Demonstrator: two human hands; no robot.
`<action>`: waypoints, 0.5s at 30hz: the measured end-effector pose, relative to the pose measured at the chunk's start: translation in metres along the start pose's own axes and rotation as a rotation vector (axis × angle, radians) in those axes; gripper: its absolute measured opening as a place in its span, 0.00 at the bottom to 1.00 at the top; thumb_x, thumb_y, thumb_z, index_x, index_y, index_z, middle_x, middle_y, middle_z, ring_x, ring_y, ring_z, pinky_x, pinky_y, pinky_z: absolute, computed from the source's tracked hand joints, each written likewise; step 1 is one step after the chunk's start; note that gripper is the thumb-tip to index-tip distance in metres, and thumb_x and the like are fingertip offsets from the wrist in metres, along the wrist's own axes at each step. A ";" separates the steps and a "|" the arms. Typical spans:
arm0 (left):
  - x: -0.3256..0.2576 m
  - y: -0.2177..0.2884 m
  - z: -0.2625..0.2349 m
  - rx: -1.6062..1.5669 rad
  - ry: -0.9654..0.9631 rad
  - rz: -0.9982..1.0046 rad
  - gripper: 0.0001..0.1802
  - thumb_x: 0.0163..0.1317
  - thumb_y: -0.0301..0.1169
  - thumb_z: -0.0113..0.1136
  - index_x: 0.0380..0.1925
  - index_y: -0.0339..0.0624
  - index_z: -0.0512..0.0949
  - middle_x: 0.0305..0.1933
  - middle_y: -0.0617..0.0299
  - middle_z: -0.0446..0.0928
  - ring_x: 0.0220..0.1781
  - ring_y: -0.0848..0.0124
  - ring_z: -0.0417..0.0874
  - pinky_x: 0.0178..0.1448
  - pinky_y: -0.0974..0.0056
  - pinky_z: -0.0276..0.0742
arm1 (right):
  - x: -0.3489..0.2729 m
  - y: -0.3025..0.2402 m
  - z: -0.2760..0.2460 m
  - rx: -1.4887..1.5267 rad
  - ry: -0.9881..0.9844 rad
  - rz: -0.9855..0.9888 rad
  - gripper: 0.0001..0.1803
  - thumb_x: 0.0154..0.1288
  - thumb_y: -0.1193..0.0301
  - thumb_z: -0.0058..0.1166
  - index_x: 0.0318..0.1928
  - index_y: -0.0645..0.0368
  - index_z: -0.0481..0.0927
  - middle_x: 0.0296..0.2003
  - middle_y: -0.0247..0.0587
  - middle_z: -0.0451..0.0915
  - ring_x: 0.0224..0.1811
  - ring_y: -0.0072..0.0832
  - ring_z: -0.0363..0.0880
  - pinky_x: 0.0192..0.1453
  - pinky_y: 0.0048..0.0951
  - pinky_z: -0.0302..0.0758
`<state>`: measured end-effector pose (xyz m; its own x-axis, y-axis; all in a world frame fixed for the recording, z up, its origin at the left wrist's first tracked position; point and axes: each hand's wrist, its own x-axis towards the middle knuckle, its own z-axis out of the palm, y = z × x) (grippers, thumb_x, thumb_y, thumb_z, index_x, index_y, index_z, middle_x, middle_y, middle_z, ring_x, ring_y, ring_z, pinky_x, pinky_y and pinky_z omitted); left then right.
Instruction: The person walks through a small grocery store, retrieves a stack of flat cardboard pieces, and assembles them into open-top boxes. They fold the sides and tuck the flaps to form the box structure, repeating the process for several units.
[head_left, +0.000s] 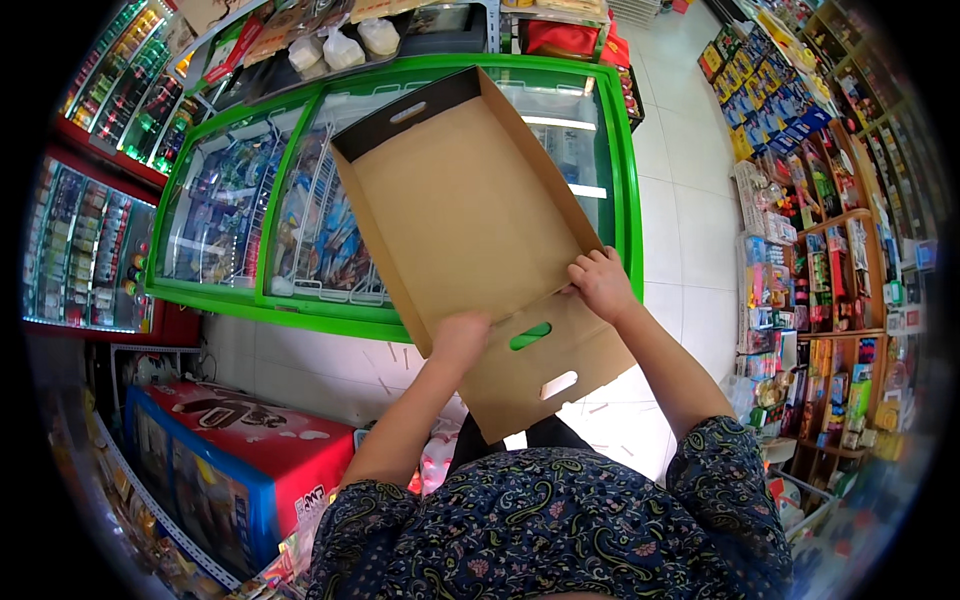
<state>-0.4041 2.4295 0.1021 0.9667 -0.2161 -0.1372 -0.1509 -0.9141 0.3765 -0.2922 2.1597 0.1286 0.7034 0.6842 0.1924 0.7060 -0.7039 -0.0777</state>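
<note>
The right hand (603, 285) pinches the box (470, 200) at near right with its fingers (580, 271). The left hand (461, 340) is blurred at near left; its grip cannot be told.

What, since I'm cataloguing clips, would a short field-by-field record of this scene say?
Main thing: box, open-topped, brown inside, far wall dark with an oval slot
Near end: flap folded outward, two oval slots in it
Left hand: left hand, blurred, at the near left of the box; grip unclear
Right hand: right hand, gripping the near right corner
Behind box: green-framed freezer; contact with it unclear
Lower left: red-topped chest
Right side: stocked shelves
</note>
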 end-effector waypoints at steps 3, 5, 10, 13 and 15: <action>0.020 0.020 0.007 0.004 -0.022 0.029 0.13 0.59 0.37 0.58 0.42 0.43 0.78 0.34 0.50 0.81 0.37 0.53 0.83 0.39 0.51 0.78 | 0.001 -0.003 0.001 0.002 -0.003 0.040 0.12 0.52 0.59 0.63 0.30 0.50 0.76 0.31 0.32 0.75 0.40 0.33 0.73 0.55 0.47 0.67; 0.028 0.039 -0.001 -0.015 -0.005 0.042 0.15 0.60 0.36 0.58 0.46 0.45 0.78 0.36 0.52 0.81 0.37 0.53 0.82 0.39 0.52 0.78 | -0.001 -0.005 0.002 0.005 -0.002 0.062 0.13 0.52 0.59 0.63 0.29 0.50 0.76 0.31 0.31 0.75 0.41 0.33 0.73 0.55 0.46 0.66; 0.041 0.045 -0.003 -0.080 0.046 0.137 0.13 0.66 0.36 0.50 0.49 0.50 0.75 0.33 0.56 0.81 0.37 0.56 0.83 0.38 0.54 0.79 | -0.003 -0.011 -0.013 0.085 0.044 0.126 0.16 0.52 0.63 0.65 0.40 0.52 0.78 0.39 0.40 0.76 0.46 0.39 0.73 0.57 0.45 0.67; 0.043 0.042 -0.005 -0.100 -0.005 0.105 0.12 0.67 0.39 0.50 0.47 0.52 0.76 0.34 0.55 0.81 0.37 0.55 0.83 0.39 0.52 0.78 | -0.023 -0.019 -0.025 0.260 0.245 0.311 0.23 0.53 0.68 0.65 0.51 0.54 0.76 0.46 0.49 0.74 0.51 0.44 0.72 0.58 0.44 0.69; 0.045 0.041 -0.006 -0.115 -0.033 0.086 0.12 0.67 0.40 0.49 0.46 0.52 0.76 0.34 0.54 0.81 0.37 0.54 0.82 0.40 0.52 0.78 | -0.061 -0.020 -0.020 0.263 0.207 0.580 0.27 0.54 0.72 0.64 0.56 0.56 0.73 0.50 0.54 0.72 0.55 0.46 0.71 0.59 0.43 0.70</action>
<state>-0.3660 2.3843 0.1169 0.9436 -0.3046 -0.1297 -0.2061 -0.8471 0.4899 -0.3504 2.1282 0.1376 0.9633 0.1393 0.2294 0.2328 -0.8590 -0.4560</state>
